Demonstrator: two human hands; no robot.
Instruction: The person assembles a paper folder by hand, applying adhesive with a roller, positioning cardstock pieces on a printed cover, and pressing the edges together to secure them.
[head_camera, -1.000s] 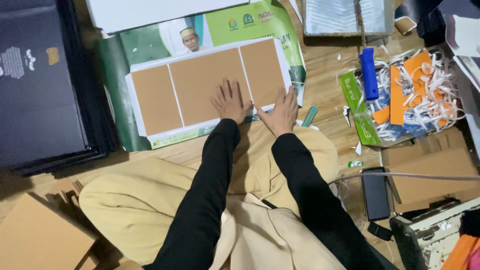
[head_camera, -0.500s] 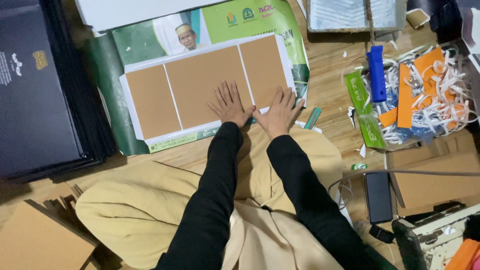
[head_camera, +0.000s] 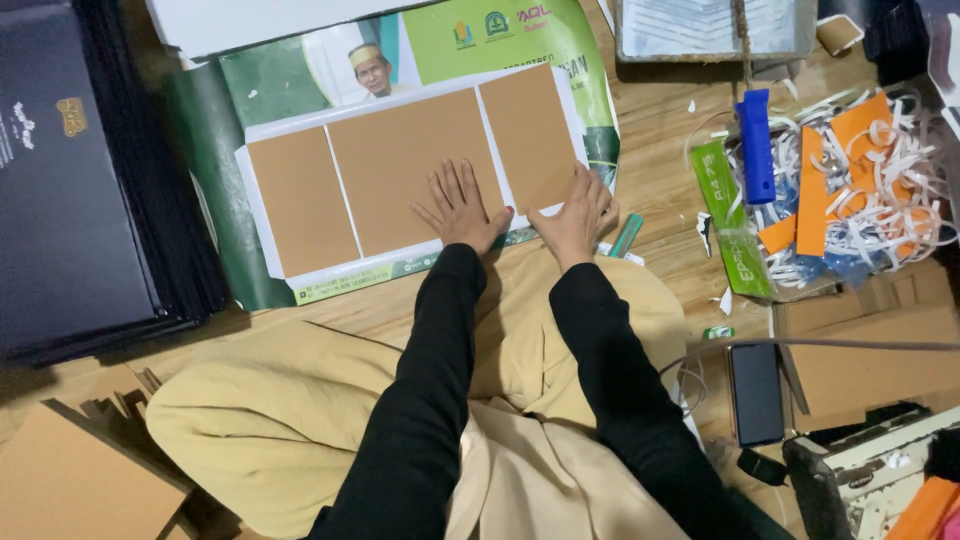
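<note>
A white sheet (head_camera: 262, 195) lies on a green poster (head_camera: 215, 130) on the wooden floor, with three brown cardboard panels (head_camera: 400, 165) set side by side on it. My left hand (head_camera: 460, 205) rests flat, fingers spread, on the lower right of the middle panel. My right hand (head_camera: 578, 215) presses flat on the lower edge of the right panel (head_camera: 528, 125). Both arms wear black sleeves above tan-clothed knees.
A stack of dark boards (head_camera: 70, 190) lies at the left. Brown cardboard pieces (head_camera: 60, 480) sit at the lower left. At the right are a blue tool (head_camera: 755, 145), orange and white scraps (head_camera: 860, 190), a phone (head_camera: 757, 392) and a cardboard box (head_camera: 880, 350).
Both hands have stayed flat on the panels; the right hand has shifted slightly along the lower edge. The camera view moved a little.
</note>
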